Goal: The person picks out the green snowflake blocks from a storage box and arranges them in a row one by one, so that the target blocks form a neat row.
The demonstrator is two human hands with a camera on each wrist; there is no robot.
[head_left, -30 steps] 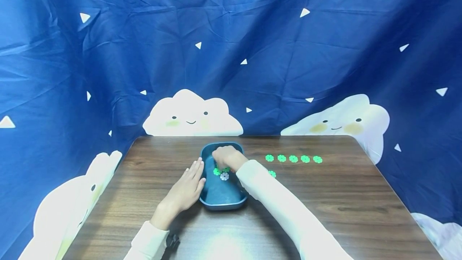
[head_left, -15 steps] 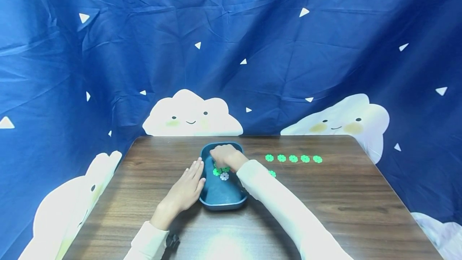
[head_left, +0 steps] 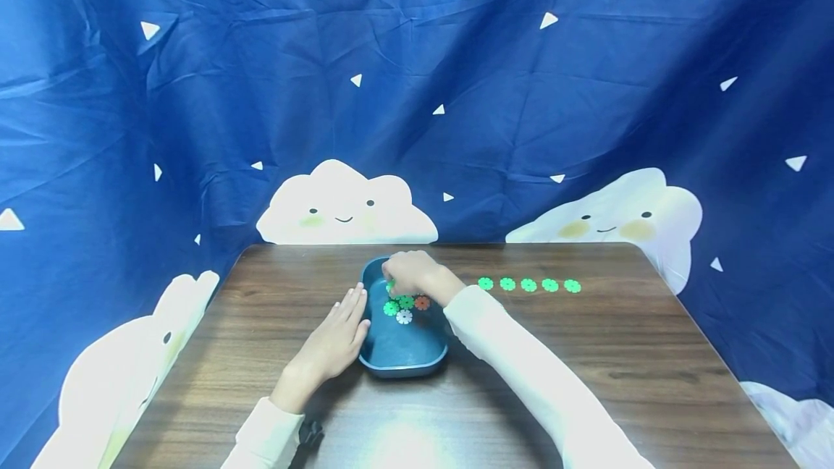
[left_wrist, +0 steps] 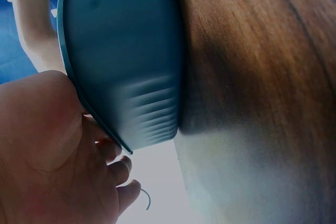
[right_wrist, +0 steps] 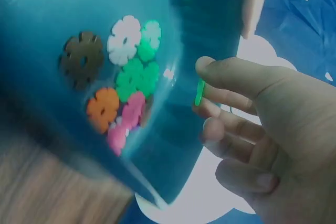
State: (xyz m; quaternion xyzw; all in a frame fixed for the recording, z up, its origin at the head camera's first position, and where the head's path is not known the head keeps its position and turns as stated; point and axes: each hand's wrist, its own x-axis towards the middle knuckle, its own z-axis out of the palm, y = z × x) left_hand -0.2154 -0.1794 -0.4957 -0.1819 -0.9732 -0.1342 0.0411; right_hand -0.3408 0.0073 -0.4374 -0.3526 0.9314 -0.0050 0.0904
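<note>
Green disc [right_wrist: 199, 92] pinched in right hand [head_left: 409, 273], above tray [head_left: 404, 360].

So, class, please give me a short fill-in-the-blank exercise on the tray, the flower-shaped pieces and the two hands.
1. The right hand pinches a ____ flower piece above the tray.
2. A row of ____ green pieces lies on the table.
3. The left hand rests against the tray's ____ side.

Missing words: green; five; left
</note>
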